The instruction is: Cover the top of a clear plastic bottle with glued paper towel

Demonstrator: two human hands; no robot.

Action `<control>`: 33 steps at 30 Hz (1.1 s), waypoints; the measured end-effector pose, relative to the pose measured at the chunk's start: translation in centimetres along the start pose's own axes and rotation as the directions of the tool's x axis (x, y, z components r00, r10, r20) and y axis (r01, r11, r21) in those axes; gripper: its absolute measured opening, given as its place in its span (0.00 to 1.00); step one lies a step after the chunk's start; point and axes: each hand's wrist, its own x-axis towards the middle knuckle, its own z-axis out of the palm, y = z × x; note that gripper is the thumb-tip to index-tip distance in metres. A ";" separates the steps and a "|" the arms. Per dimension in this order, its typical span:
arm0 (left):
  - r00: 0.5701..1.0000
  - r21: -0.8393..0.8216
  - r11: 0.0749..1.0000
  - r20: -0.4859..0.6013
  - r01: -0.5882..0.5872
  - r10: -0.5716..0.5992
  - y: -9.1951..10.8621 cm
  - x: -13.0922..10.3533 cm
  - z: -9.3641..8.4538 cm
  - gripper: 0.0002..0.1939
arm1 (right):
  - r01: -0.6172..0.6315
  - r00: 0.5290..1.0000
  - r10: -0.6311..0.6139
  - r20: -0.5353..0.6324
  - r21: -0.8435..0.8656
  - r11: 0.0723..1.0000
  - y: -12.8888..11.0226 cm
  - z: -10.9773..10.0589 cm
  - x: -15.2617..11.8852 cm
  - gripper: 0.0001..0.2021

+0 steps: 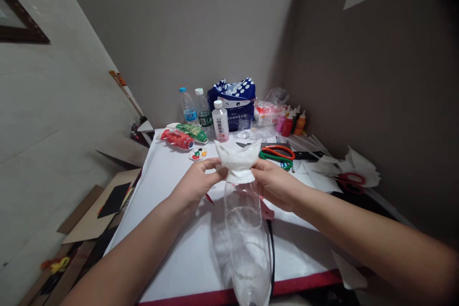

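Observation:
A clear plastic bottle (244, 234) lies lengthwise in front of me, its narrow end toward my body. At its far end is a white, crescent-topped piece (239, 158) that looks wrapped in white cloth or paper. From the left, my left hand (201, 179) pinches this white piece at its narrowed part. My right hand (274, 182) grips the opposite side with its fingers partly hidden behind. Beside the bottle, below my right hand, rests a pink tool (267, 211) with a black cord.
Red (176, 139) and green fish-shaped crafts (192, 132) lie at the back left, near a paint palette (198, 153). Behind stand several bottles (220, 122) and a blue bag (236, 105). Orange-and-green-handled scissors (278, 154), paint bottles (287, 125) and red scissors (351, 182) are on the right.

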 end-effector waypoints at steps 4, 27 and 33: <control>0.998 0.119 0.991 0.002 -0.063 0.064 -0.3 0.0 -0.1 0.13 | -0.050 0.997 0.047 0.065 0.050 0.998 -0.1 0.7 0.0 0.10; 0.997 0.162 0.985 -0.037 -0.067 0.074 -1.3 0.8 -0.6 0.15 | -0.016 0.999 0.010 0.043 0.137 0.991 0.6 0.2 0.9 0.13; 0.991 0.090 0.995 0.129 -0.045 0.033 -1.2 0.9 -0.6 0.17 | 0.010 0.999 -0.004 -0.052 0.120 0.993 1.1 -0.2 1.0 0.12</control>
